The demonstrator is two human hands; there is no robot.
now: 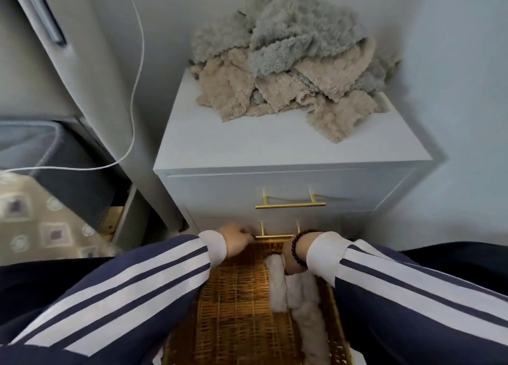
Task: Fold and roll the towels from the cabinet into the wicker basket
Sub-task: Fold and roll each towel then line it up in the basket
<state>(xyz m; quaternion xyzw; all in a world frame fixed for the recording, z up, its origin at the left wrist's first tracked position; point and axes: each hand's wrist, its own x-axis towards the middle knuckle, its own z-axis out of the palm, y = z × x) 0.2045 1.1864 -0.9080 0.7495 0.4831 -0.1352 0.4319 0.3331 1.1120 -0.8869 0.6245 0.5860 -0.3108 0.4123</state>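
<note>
A heap of grey and beige fluffy towels (286,70) lies loose on top of the white cabinet (220,144). In front of the cabinet, below me, stands the wicker basket (236,304). Along its right side lie rolled white towels (277,287). My left hand (237,238) is at the basket's far rim, beside the lower drawer's gold handle, with its fingers curled over the rim. My right hand (290,260), with a dark bead bracelet on the wrist, reaches down onto the rolled towels. Its fingers are hidden among them.
The cabinet has two drawers with gold bar handles (290,205), both closed. A white cable (137,62) hangs at the left beside a grey panel. Patterned bedding (41,221) and a dark box lie at the lower left. A wall closes in the right side.
</note>
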